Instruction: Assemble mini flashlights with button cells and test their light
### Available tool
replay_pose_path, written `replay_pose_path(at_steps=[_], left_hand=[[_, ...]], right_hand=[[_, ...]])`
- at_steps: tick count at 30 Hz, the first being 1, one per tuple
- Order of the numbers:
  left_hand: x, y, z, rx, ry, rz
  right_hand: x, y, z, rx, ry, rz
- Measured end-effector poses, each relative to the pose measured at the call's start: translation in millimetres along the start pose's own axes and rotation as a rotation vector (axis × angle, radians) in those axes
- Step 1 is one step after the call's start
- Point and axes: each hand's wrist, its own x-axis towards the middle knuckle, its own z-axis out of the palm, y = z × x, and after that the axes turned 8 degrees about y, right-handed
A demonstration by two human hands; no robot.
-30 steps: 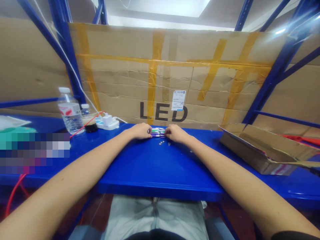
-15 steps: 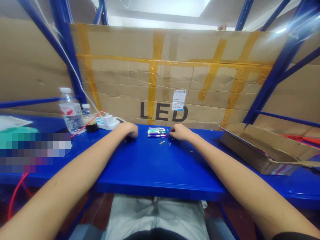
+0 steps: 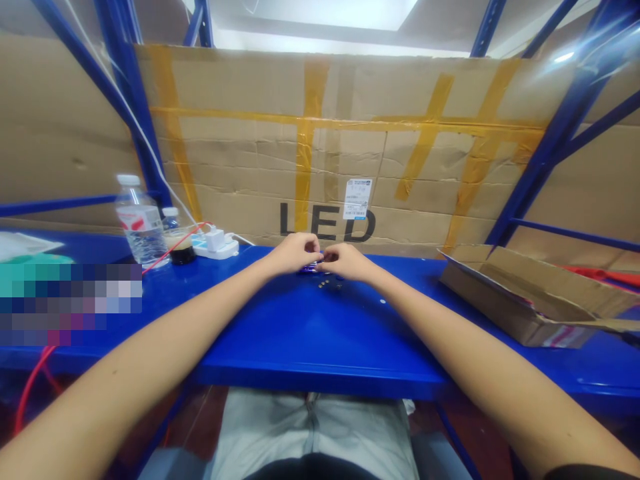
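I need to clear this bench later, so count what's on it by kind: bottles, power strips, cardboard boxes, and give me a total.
Bottles: 2 (clear water bottle, small bottle of dark liquid)
Power strips: 1 (white power strip)
Cardboard boxes: 1 (open cardboard box)
Total: 4
Small silvery pieces: too small to count.
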Motion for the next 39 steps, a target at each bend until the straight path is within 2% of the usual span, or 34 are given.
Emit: replay_pose_path(at_steps=[3, 6, 8, 12, 14, 20, 24, 31, 33, 39], left_hand=[[-3.7, 0.9, 8.8, -0.059, 0.054, 0.025], [-5.8, -0.8, 10.0, 0.026, 0.076, 0.048], [-7.3, -0.3, 8.1, 0.137, -0.033, 0.034], [-12.3, 6.9, 7.1, 0.31, -0.347, -0.036], [-14.9, 10.8, 9.8, 0.34, -0.396, -0.054], [-14.7, 9.5, 17.1, 0.272, -0.424, -0.09], [-9.7, 1.5, 11.8, 0.206, -0.472, -0.164], [-7.7, -1.2, 4.0, 0.172, -0.51, -0.165], [-8.4, 0.6, 4.5, 0.186, -0.511, -0.149], [-8.9, 2.1, 6.5, 0.209, -0.464, -0.165]], right_hand=[[3.3, 6.4, 1.8, -0.077, 0.061, -0.033], [7.6, 16.9, 1.1, -0.203, 0.105, 0.004], [9.7, 22.8, -0.4, -0.258, 0.097, 0.039], [11.0, 28.2, -2.4, -0.31, 0.075, 0.066], [10.9, 27.8, -1.7, -0.314, 0.079, 0.064], [10.1, 24.4, 3.6, -0.255, 0.088, -0.023], [10.0, 25.9, 5.2, -0.193, 0.094, -0.068], [13.2, 33.6, 8.1, -0.072, 0.153, -0.048], [14.0, 34.4, 9.5, -0.017, 0.171, -0.026], [13.1, 30.7, 11.6, 0.241, 0.115, 0.179]])
